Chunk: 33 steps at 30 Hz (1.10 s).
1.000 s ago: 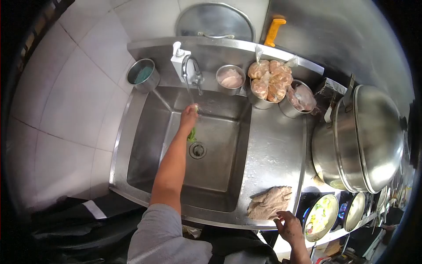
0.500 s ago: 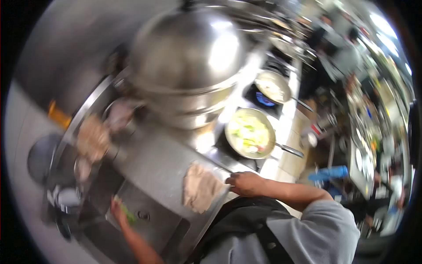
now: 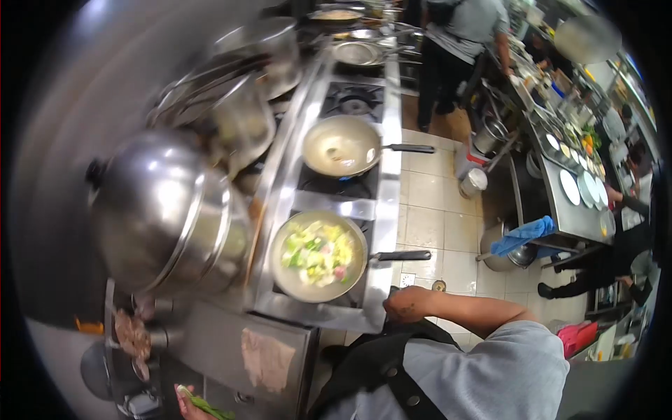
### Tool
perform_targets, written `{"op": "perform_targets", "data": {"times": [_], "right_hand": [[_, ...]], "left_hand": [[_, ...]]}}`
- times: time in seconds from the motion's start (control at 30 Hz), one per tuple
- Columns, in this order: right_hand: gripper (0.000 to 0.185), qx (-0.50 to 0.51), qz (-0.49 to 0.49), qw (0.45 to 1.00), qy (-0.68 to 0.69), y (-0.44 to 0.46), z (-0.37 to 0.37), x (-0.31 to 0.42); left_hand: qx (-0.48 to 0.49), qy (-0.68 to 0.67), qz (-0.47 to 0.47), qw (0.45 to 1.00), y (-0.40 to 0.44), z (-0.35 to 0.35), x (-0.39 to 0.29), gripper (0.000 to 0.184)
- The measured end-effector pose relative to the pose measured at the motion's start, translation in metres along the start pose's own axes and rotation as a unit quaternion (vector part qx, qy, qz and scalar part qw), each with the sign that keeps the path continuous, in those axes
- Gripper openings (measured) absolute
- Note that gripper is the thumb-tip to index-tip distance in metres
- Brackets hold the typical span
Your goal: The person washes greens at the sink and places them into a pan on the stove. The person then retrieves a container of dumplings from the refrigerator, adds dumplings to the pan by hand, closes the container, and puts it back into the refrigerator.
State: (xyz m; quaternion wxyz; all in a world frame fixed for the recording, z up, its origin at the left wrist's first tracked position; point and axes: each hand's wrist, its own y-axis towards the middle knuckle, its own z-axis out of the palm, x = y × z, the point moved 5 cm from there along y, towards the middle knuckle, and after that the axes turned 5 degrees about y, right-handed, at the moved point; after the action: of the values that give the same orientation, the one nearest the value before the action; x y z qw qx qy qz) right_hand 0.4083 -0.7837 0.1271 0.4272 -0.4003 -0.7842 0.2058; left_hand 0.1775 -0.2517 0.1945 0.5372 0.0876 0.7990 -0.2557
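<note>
At the bottom left, my left hand (image 3: 187, 406) is closed around a green vegetable stalk (image 3: 210, 409) with a pale end, by the sink. My right hand (image 3: 407, 304) rests at the front corner of the stove (image 3: 336, 316), fingers curled; whatever they may grip is hidden. Just beyond it a frying pan (image 3: 281, 283) holds chopped green, yellow and pinkish food, its black handle (image 3: 404, 256) pointing right. Behind that, a second pan (image 3: 318, 133) has a little liquid and a small dark bit inside.
A large domed steel steamer (image 3: 150, 210) stands left of the stove. Pale flat meat or dough (image 3: 267, 360) lies on the steel counter (image 3: 210, 336). A blue cloth (image 3: 523, 234) hangs from the prep table (image 3: 560, 203) at right. A co-worker (image 3: 455, 49) stands in the far aisle.
My view has turned toward the stove and aisle, so pans and steamer appear farther left. My left hand still holds the green stalk; my right hand stays by the stove's front edge.
</note>
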Motion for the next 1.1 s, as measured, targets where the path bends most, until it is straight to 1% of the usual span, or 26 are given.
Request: {"op": "perform_targets", "data": {"times": [0.03, 0.07, 0.13, 0.17, 0.2, 0.27, 0.3, 0.33, 0.4, 0.43, 0.47, 0.5, 0.53, 0.6, 0.63, 0.67, 0.73, 0.77, 0.8, 0.83, 0.87, 0.9, 0.93, 1.0, 1.07, 1.1], "right_hand": [[0.035, 0.035, 0.016, 0.999, -0.022, -0.004, 0.008, -0.04], [0.035, 0.019, 0.031, 0.999, -0.003, -0.013, 0.012, -0.079], [0.036, 0.048, 0.088, 0.993, 0.063, -0.033, 0.031, -0.159], [0.036, -0.001, 0.09, 0.991, 0.095, -0.042, 0.035, -0.198], [0.036, -0.014, 0.1, 0.988, 0.113, -0.036, 0.065, -0.253], [0.034, -0.203, 0.206, 0.941, 0.174, -0.039, 0.115, -0.372], [0.032, -0.236, 0.273, 0.902, 0.237, -0.067, 0.124, -0.405], [0.031, -0.263, 0.334, 0.855, 0.296, -0.095, 0.137, -0.432], [0.037, -0.31, 0.431, 0.782, 0.326, -0.13, 0.208, -0.508], [0.037, -0.315, 0.441, 0.771, 0.336, -0.153, 0.222, -0.523], [0.037, -0.297, 0.468, 0.752, 0.356, -0.176, 0.238, -0.535], [0.037, -0.283, 0.501, 0.72, 0.389, -0.203, 0.262, -0.544], [0.037, -0.288, 0.508, 0.708, 0.397, -0.212, 0.269, -0.553], [0.037, -0.311, 0.507, 0.698, 0.4, -0.222, 0.278, -0.564], [0.034, -0.37, 0.487, 0.697, 0.375, -0.226, 0.272, -0.563], [0.034, -0.372, 0.491, 0.688, 0.383, -0.227, 0.272, -0.564], [0.026, -0.427, 0.471, 0.663, 0.395, -0.227, 0.266, -0.566], [0.026, -0.431, 0.474, 0.658, 0.397, -0.225, 0.265, -0.568], [0.03, -0.425, 0.465, 0.655, 0.417, -0.224, 0.264, -0.568], [0.036, -0.42, 0.455, 0.652, 0.437, -0.222, 0.263, -0.567], [0.036, -0.427, 0.458, 0.647, 0.436, -0.23, 0.25, -0.561], [0.041, -0.428, 0.462, 0.568, 0.53, -0.242, 0.236, -0.548], [0.047, -0.423, 0.457, 0.479, 0.618, -0.247, 0.226, -0.54], [0.061, -0.413, 0.438, 0.425, 0.676, -0.253, 0.213, -0.56], [0.073, -0.489, 0.422, 0.358, 0.674, -0.271, 0.186, -0.58], [0.075, -0.517, 0.415, 0.341, 0.667, -0.271, 0.183, -0.608]], "left_hand": [[-0.01, -0.003, 0.065, 0.998, -0.04, 0.058, -0.043, 0.047], [0.017, 0.003, 0.074, 0.997, -0.064, 0.114, -0.063, 0.047], [0.193, -0.076, 0.128, 0.97, -0.104, 0.231, -0.099, 0.04], [0.291, -0.108, 0.115, 0.944, -0.112, 0.292, -0.101, 0.038], [0.379, -0.138, 0.1, 0.91, -0.119, 0.355, -0.099, 0.036], [0.424, -0.118, 0.044, 0.897, -0.124, 0.479, -0.101, 0.039], [0.429, -0.111, 0.031, 0.896, -0.11, 0.54, -0.096, 0.035], [0.43, -0.103, 0.017, 0.897, -0.086, 0.594, -0.091, 0.032], [0.438, -0.076, 0.002, 0.896, -0.048, 0.696, -0.089, 0.027], [0.383, -0.087, -0.003, 0.92, -0.026, 0.737, -0.084, 0.028], [0.333, -0.096, -0.008, 0.938, -0.008, 0.779, -0.082, 0.029], [0.397, -0.084, -0.039, 0.913, -0.003, 0.841, -0.081, 0.03], [0.435, -0.08, -0.072, 0.894, 0.013, 0.858, -0.073, 0.031], [0.425, -0.076, -0.133, 0.892, -0.007, 0.869, -0.084, 0.039], [0.435, -0.068, -0.131, 0.888, -0.018, 0.875, -0.094, 0.039], [0.384, -0.016, -0.138, 0.913, -0.023, 0.873, -0.102, 0.049], [0.269, 0.083, -0.147, 0.948, -0.03, 0.864, -0.11, 0.072], [0.256, 0.062, -0.167, 0.95, -0.04, 0.867, -0.118, 0.081], [0.262, 0.063, -0.166, 0.949, -0.052, 0.871, -0.122, 0.081], [0.298, 0.081, -0.112, 0.945, -0.063, 0.876, -0.135, 0.085], [0.335, 0.094, -0.057, 0.936, -0.084, 0.88, -0.15, 0.09], [0.393, 0.104, -0.06, 0.912, -0.097, 0.889, -0.159, 0.096], [0.402, 0.1, -0.059, 0.908, -0.1, 0.894, -0.17, 0.096], [0.403, 0.047, -0.06, 0.912, -0.115, 0.92, -0.181, 0.095], [0.469, 0.069, 0.013, 0.88, -0.177, 0.91, -0.19, 0.077], [0.535, 0.063, 0.042, 0.842, -0.21, 0.906, -0.186, 0.065]]}}
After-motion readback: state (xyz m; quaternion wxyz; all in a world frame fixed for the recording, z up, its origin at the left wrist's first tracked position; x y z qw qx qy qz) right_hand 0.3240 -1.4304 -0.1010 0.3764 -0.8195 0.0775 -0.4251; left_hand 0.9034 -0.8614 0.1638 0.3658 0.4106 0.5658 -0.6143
